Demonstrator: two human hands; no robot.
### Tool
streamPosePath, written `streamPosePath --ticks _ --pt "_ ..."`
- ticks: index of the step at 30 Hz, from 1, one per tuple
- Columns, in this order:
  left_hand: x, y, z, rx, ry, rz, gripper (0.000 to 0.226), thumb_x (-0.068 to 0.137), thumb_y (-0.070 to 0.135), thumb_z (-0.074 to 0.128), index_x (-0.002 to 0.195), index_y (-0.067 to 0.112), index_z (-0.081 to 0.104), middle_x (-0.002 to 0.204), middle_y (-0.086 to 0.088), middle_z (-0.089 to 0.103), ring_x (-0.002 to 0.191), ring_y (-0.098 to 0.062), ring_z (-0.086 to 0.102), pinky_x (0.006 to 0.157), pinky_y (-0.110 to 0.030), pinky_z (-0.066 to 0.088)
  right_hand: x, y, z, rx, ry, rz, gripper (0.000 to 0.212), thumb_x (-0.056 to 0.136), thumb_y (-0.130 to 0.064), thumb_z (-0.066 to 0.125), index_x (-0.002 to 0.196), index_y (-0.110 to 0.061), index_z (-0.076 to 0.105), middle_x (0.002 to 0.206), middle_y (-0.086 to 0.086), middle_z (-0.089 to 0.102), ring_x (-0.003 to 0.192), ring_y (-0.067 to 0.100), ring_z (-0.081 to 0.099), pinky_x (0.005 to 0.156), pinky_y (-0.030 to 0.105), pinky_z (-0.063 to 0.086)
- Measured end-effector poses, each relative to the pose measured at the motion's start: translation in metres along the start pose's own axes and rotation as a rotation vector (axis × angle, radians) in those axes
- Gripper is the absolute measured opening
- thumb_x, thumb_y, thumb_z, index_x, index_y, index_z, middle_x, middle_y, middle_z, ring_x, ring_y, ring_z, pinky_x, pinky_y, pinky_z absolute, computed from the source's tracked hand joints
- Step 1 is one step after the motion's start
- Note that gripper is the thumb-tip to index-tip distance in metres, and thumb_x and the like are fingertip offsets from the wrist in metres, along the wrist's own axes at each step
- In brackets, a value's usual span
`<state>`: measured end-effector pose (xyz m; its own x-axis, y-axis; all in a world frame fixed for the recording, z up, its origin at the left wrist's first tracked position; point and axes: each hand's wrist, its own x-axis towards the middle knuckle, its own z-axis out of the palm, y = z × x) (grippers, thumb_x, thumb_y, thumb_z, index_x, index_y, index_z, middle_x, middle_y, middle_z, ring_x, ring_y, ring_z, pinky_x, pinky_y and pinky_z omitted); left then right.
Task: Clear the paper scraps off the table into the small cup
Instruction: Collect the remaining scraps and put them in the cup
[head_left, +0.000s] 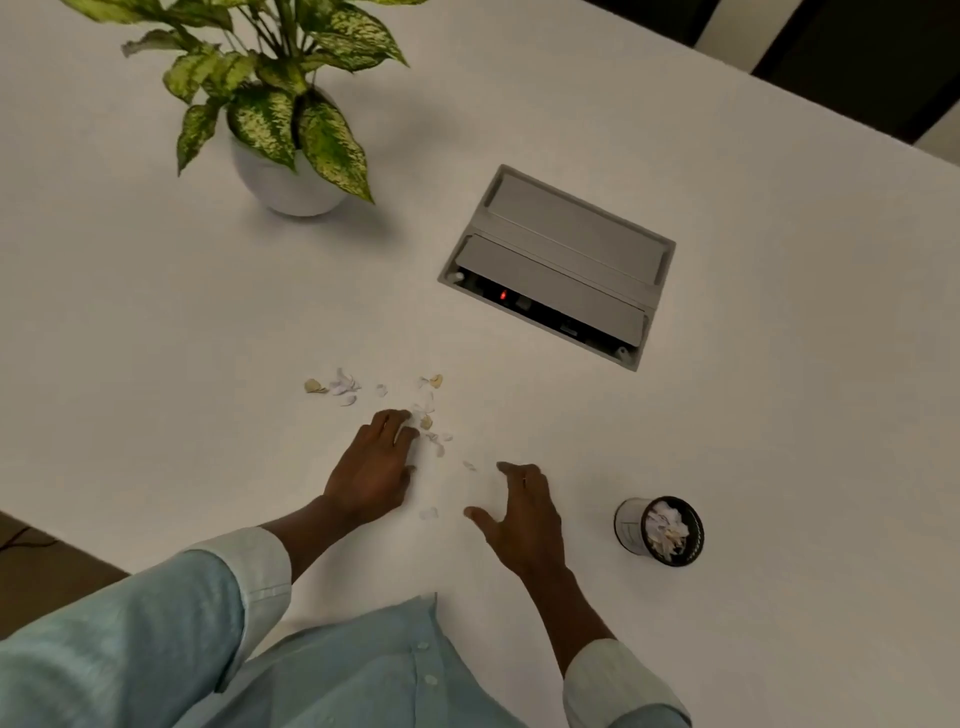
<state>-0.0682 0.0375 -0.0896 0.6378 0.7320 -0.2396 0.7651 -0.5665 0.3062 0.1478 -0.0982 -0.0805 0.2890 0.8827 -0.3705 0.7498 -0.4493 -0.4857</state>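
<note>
Several small white and tan paper scraps (343, 387) lie scattered on the white table (156, 322), in a band from left of centre down toward my hands. My left hand (374, 465) lies palm down with its fingertips touching scraps near the middle of the scatter. My right hand (522, 512) hovers low over the table with fingers spread and thumb out, holding nothing; single scraps lie just left of it. The small dark-rimmed cup (660, 530) stands to the right of my right hand, holding several scraps.
A potted plant (283, 130) in a white pot stands at the back left. A grey recessed power box (558, 265) with a red light is set into the table at the back right. The table's edge runs along the lower left.
</note>
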Motion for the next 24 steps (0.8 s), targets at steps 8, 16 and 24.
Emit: streamPosePath --ticks 8,16,24 --pt "0.04 -0.033 -0.005 -0.016 -0.04 -0.042 0.083 0.085 0.031 0.077 0.152 0.004 0.035 0.166 -0.021 0.023 0.154 -0.038 0.021 0.117 -0.051 0.04 0.045 -0.034 0.024 0.017 -0.202 -0.058 0.125 0.055 -0.067 0.087 0.155 -0.027 0.023 0.14 0.0 0.027 0.125 0.016 0.043 0.094 0.034 0.054" --pt "0.075 -0.032 0.003 -0.04 -0.113 0.151 0.092 0.092 0.023 0.074 0.163 0.017 0.017 0.173 -0.009 -0.003 0.159 -0.029 0.003 0.12 -0.041 0.025 0.079 -0.054 0.037 -0.07 -0.184 -0.16 0.096 0.07 -0.035 0.091 0.148 -0.035 0.035 0.134 -0.001 0.03 0.112 0.016 0.05 0.086 0.029 0.056" --pt "0.069 -0.027 0.003 0.073 0.024 0.225 0.02 0.082 -0.006 0.067 0.098 0.004 0.062 0.124 -0.014 0.057 0.112 -0.03 0.052 0.068 -0.039 0.054 0.085 -0.048 0.053 -0.242 0.01 -0.358 0.013 0.081 -0.014 0.083 0.091 -0.015 0.073 0.098 -0.002 0.061 0.094 0.018 0.056 0.052 0.026 0.051"
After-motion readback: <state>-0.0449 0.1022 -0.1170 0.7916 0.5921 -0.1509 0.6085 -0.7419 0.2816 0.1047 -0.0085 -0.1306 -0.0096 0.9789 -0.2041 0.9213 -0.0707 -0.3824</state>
